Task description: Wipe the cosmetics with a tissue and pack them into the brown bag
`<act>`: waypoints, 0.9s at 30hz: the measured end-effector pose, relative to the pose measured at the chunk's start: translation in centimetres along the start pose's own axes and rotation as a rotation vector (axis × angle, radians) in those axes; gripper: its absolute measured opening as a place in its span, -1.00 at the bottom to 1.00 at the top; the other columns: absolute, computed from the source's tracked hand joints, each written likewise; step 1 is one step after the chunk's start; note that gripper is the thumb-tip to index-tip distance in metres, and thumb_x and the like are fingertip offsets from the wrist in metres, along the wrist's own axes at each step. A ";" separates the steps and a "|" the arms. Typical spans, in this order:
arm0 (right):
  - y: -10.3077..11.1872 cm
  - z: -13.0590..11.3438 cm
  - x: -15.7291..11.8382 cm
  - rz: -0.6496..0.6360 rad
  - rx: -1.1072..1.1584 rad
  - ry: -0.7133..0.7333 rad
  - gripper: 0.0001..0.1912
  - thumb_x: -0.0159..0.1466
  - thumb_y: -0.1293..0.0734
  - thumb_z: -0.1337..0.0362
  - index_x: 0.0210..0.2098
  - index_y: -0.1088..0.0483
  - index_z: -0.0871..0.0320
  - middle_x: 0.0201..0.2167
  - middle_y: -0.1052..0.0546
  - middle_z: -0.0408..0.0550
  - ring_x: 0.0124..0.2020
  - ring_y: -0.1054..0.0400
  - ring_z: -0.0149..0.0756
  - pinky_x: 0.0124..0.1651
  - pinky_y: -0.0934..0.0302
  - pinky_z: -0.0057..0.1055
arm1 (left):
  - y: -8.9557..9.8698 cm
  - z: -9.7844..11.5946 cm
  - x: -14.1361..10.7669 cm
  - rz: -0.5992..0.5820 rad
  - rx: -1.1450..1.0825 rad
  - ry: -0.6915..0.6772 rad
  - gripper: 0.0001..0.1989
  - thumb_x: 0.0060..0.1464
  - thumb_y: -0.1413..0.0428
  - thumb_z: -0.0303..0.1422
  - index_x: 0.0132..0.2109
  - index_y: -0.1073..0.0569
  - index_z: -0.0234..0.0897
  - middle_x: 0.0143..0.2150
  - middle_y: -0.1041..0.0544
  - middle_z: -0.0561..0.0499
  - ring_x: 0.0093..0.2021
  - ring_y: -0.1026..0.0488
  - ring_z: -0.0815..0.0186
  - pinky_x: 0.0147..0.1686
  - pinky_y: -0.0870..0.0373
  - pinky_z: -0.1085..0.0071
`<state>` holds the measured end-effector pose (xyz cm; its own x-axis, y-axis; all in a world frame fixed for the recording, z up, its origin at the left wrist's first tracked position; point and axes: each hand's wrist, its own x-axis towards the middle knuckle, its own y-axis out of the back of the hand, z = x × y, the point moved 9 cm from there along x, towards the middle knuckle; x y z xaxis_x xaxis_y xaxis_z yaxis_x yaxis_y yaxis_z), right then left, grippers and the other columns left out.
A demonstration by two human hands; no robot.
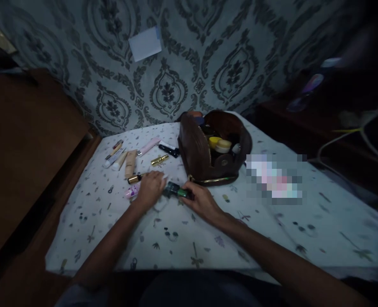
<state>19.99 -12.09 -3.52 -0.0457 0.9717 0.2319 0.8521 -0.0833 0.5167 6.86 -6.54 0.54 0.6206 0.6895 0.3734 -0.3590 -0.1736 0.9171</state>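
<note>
Head view shows the right hand (pixel 203 201) clamped on a dark green container (pixel 174 189), apparently to steady it beside the left hand (pixel 150 188), whose grip I cannot tell.

Dark, glossy cylindrical container with a green section (pixel 176 190): gripped at its right end by the right hand (pixel 201 200); axis crosswise, right end slightly lower in view. Opposite end is located just beside the fingers of the left hand (pixel 151 187). Surface detail is blurred.

Gold-and-black cylindrical cosmetic tube (pixel 135 179): left end exposed, right end concealed by the left hand; contact cannot be determined.

Pink-and-purple patterned tube (pixel 131 191): positioned immediately in front of the gold-and-black tube, right portion likewise concealed.
</note>
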 end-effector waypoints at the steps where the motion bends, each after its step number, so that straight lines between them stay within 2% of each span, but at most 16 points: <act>1: 0.0 -0.1 -0.1 -0.001 -0.004 0.002 -0.88 0.13 -0.36 0.32 -0.31 -0.37 0.12 -0.43 -0.43 -0.16 -0.43 -0.27 -0.34 -0.34 -0.12 -0.45 | 0.1 -1.1 0.0 0.027 -0.059 0.035 -0.75 0.29 0.12 -0.37 -0.23 -0.44 -0.24 -0.26 -0.53 -0.10 -0.17 -0.45 0.16 -0.05 -0.34 0.20; 6: 0.4 -0.7 -0.2 -0.025 -0.045 0.009 -0.83 0.15 -0.36 0.40 -0.25 -0.38 0.12 -0.33 -0.47 -0.12 -0.33 -0.35 -0.31 -0.26 -0.18 -0.44 | -0.4 -4.3 -0.5 0.047 -0.330 0.170 -0.72 0.27 0.13 -0.26 -0.11 -0.43 -0.25 -0.17 -0.54 -0.11 -0.11 -0.47 0.13 -0.06 -0.38 0.22; 11: 0.8 -1.5 -0.4 -0.016 -0.127 0.086 -0.75 0.19 -0.42 0.30 -0.14 -0.40 0.16 -0.22 -0.50 -0.03 -0.18 -0.38 -0.24 -0.11 -0.24 -0.38 | 0.3 -4.9 -1.2 0.044 -0.360 0.307 -0.66 0.22 0.11 -0.21 0.03 -0.39 -0.23 -0.16 -0.54 -0.08 -0.16 -0.49 0.12 -0.17 -0.39 0.24; 15: 0.6 -2.1 -0.6 -0.017 -0.246 0.154 -0.77 0.26 -0.39 0.17 -0.20 -0.44 0.22 -0.24 -0.48 0.01 -0.15 -0.37 -0.21 -0.07 -0.26 -0.33 | 1.5 -5.2 -1.8 0.042 -0.379 0.345 -0.63 0.17 0.06 -0.19 0.06 -0.35 -0.23 -0.07 -0.51 -0.11 0.01 -0.45 0.07 -0.11 -0.37 0.23; 17: 0.5 -2.1 -0.6 -0.027 -0.273 0.162 -0.78 0.26 -0.39 0.16 -0.24 -0.45 0.22 -0.26 -0.47 0.00 -0.17 -0.37 -0.22 -0.09 -0.26 -0.34 | 2.0 -5.3 -2.0 0.040 -0.367 0.342 -0.66 0.16 0.05 -0.18 0.00 -0.36 -0.23 -0.08 -0.51 -0.09 -0.02 -0.45 0.10 -0.11 -0.36 0.25; 20: 0.4 -2.3 -0.7 -0.054 -0.268 0.180 -0.79 0.24 -0.42 0.18 -0.26 -0.44 0.21 -0.27 -0.47 -0.03 -0.20 -0.37 -0.25 -0.15 -0.25 -0.37 | 2.1 -5.2 -1.9 -0.009 -0.311 0.328 -0.72 0.18 0.04 -0.12 -0.20 -0.40 -0.22 -0.29 -0.51 0.01 -0.25 -0.44 0.19 -0.24 -0.34 0.33; 22: 0.3 -2.4 -0.7 -0.067 -0.271 0.192 -0.80 0.24 -0.43 0.19 -0.27 -0.43 0.20 -0.28 -0.48 -0.03 -0.20 -0.37 -0.25 -0.16 -0.24 -0.38 | 1.9 -4.8 -1.6 -0.043 -0.266 0.288 -0.66 0.21 0.06 -0.08 -0.32 -0.40 -0.22 -0.38 -0.48 0.03 -0.34 -0.42 0.23 -0.29 -0.31 0.35; 27: 0.1 -2.3 -0.7 -0.094 -0.245 0.190 -0.80 0.23 -0.44 0.21 -0.24 -0.42 0.19 -0.28 -0.49 -0.05 -0.24 -0.38 -0.27 -0.20 -0.21 -0.41 | 2.4 -2.8 -0.9 0.013 0.051 0.150 -0.53 0.32 0.16 -0.12 -0.41 -0.44 -0.25 -0.36 -0.48 -0.03 -0.32 -0.43 0.23 -0.32 -0.25 0.34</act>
<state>18.93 -13.33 -1.72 -0.2338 0.9210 0.3115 0.6897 -0.0688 0.7208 3.50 -5.59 1.98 0.5037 0.7835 0.3639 -0.3284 -0.2160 0.9195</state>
